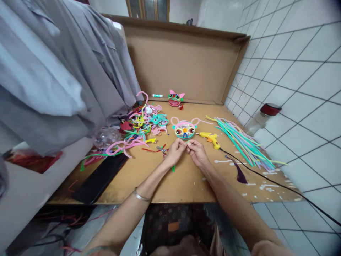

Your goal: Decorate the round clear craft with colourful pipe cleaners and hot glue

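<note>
My left hand and my right hand meet over the middle of the table, fingertips pinched close together. A small green piece shows at my right fingertips; its kind is too small to tell. What my left fingertips hold is hidden. Just beyond them sits an animal face with pink loop ears, red-brown eyes and an orange nose. Beside my left hand lie small scissors, partly covered, and a green strip by the wrist. A yellow hot glue gun lies right of my right hand.
A tangle of pipe cleaners and a black flat object lie left. Straight pipe cleaners, a purple tassel and a black cord lie right. A finished-looking face and a glue stick stand near the cardboard wall.
</note>
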Available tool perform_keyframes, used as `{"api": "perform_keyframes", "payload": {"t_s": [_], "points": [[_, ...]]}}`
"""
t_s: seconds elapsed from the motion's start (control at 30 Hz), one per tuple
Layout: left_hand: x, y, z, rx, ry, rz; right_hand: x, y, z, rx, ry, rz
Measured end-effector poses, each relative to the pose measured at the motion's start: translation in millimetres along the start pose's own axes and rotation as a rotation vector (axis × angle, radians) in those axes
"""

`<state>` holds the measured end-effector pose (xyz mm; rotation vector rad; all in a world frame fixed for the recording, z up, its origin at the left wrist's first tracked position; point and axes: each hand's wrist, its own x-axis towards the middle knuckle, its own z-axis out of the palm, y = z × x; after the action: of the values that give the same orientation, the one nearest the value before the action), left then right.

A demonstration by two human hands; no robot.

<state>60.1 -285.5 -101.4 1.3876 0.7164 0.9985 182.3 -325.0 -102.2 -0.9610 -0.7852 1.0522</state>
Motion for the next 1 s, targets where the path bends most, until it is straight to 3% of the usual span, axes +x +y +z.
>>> {"api": "perform_keyframes", "payload": {"t_s": [0.1, 0.27, 0.53, 0.63, 0.8, 0.9, 1.0], "points": [[0, 0, 3.3, -0.037, -0.107, -0.031, -1, 3, -2, 0.135, -0.022, 0.081], [4, 2, 8.8, -0.124, -0.122, -0.074, 0, -3, -2, 0.114, -0.096, 0.067], [8, 0, 9.0, 0.237, -0.002, 0.229, 5, -13, -10, -0.310, 0.047, -0.168], [3, 0, 11.1, 0.193, 0.017, 0.202, 5, -14, -10, -0.403, 0.064, -0.264], [-4, 11, 21.1, -0.246, -0.044, -0.068, -1, -13, -2, -0.048, -0.017, -0.074], [-7, 17, 21.2, -0.296, -0.087, -0.095, -5, -15, 2, 0.086, -0.087, 0.042], [-10, 17, 15.2, -0.233, -0.035, -0.039, -8, -17, 2, 0.072, -0.113, 0.082]]}}
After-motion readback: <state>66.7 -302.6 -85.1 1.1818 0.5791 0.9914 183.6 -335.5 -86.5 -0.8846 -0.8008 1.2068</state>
